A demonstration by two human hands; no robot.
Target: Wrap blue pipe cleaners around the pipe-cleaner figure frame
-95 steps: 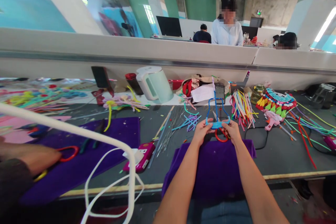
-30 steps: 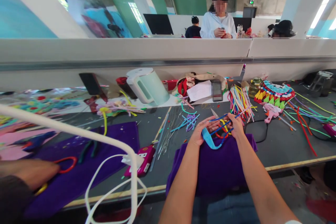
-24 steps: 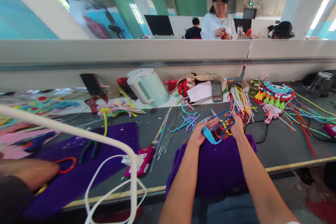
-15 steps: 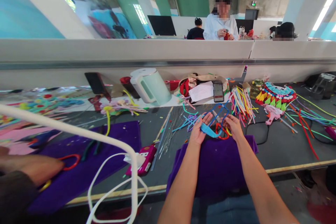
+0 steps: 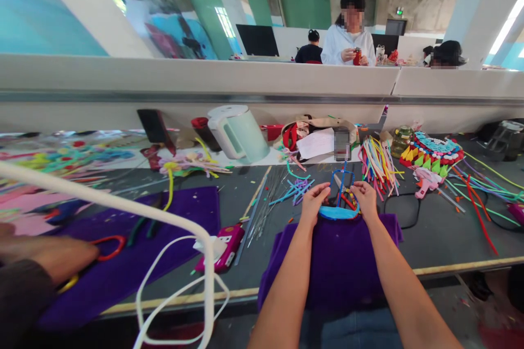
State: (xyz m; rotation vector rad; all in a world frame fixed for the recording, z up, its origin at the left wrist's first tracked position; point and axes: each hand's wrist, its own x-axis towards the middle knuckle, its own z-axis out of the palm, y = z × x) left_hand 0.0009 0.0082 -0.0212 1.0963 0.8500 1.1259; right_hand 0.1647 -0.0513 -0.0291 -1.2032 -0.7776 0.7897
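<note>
left grip [image 5: 316,200], right grip [image 5: 363,196]: fingers on blue frame [image 5: 339,212] | scissors [image 5: 347,200] behind it | purple cloth [image 5: 339,262] at near edge of desk [image 5: 438,240] | kettle [image 5: 246,133] toward back

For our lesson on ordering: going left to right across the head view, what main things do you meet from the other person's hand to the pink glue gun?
Other person's hand → magenta packet → left hand → blue looped piece → right hand → pink glue gun.

Right window [image 5: 508,30] is blowing out; space under bench [image 5: 440,245] is sitting dark; lens is stretching edges, left side blurring.
</note>
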